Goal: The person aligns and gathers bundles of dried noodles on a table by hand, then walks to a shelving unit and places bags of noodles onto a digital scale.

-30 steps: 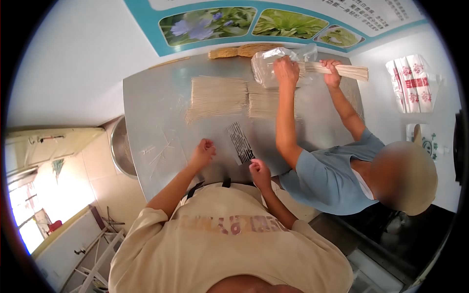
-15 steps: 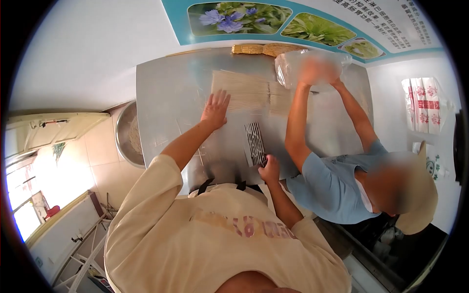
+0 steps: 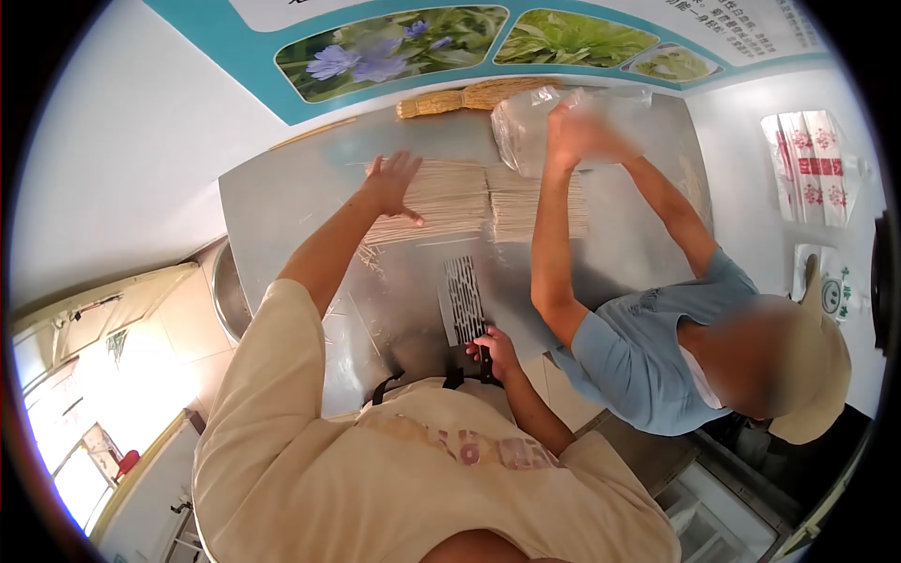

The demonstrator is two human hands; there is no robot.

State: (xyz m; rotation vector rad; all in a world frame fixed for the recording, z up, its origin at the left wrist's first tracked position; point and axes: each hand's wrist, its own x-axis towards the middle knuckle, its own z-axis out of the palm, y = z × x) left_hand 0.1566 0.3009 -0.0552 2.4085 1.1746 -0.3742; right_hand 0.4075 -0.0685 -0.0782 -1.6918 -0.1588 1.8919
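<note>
My left hand is open, fingers spread, over the left end of a flat bundle of pale, straight noodles. Whether the palm presses on the strands I cannot tell. A narrow gap parts this bundle from a second noodle bundle on its right. Closer to my body, my right hand is closed around the black handle of a cleaver. Its broad blade lies flat or nearly so above the metal table, pointing away from me and marked with dark, streaky reflections.
At my right a co-worker in a blue shirt handles a clear plastic bag. A straw brush lies along the back wall. Loose noodle bits are scattered near the table's left front. A metal basin stands past the left edge.
My left hand has shifted to the noodles' left end, and its fingers are spread wider. My right hand still grips the cleaver. The camera view has shifted; the co-worker still holds the bag.
</note>
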